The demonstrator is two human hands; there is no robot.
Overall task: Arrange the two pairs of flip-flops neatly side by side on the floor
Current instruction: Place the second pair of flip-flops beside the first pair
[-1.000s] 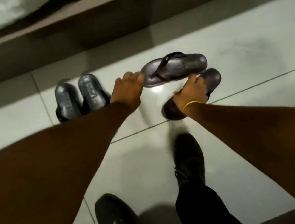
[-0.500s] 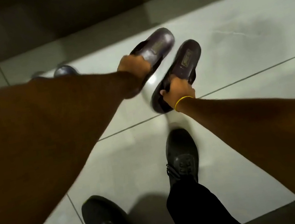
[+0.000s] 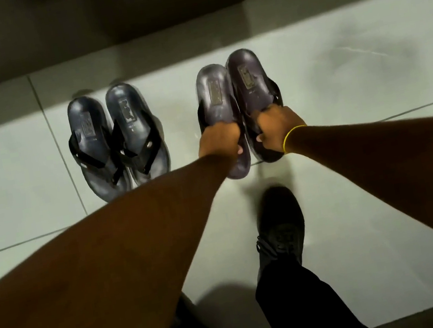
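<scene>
Both hands were busy: the left hand (image 3: 218, 141) was curled around the straps of one purple flip-flop (image 3: 215, 97), and the right hand (image 3: 279, 124), a yellow band at its wrist, was closed on the straps of its mate (image 3: 248, 80). Starting from the left, a dark blue pair (image 3: 115, 135) lay on the floor (image 3: 355, 87), its two soles touching and their heels pointing at the wall. Just beside it, a strip of bare tile between them, sat the held pair, close together but with the right one set a little farther forward. It looked like the placing step. The next move seemed to call for evening those heels, then letting go.
</scene>
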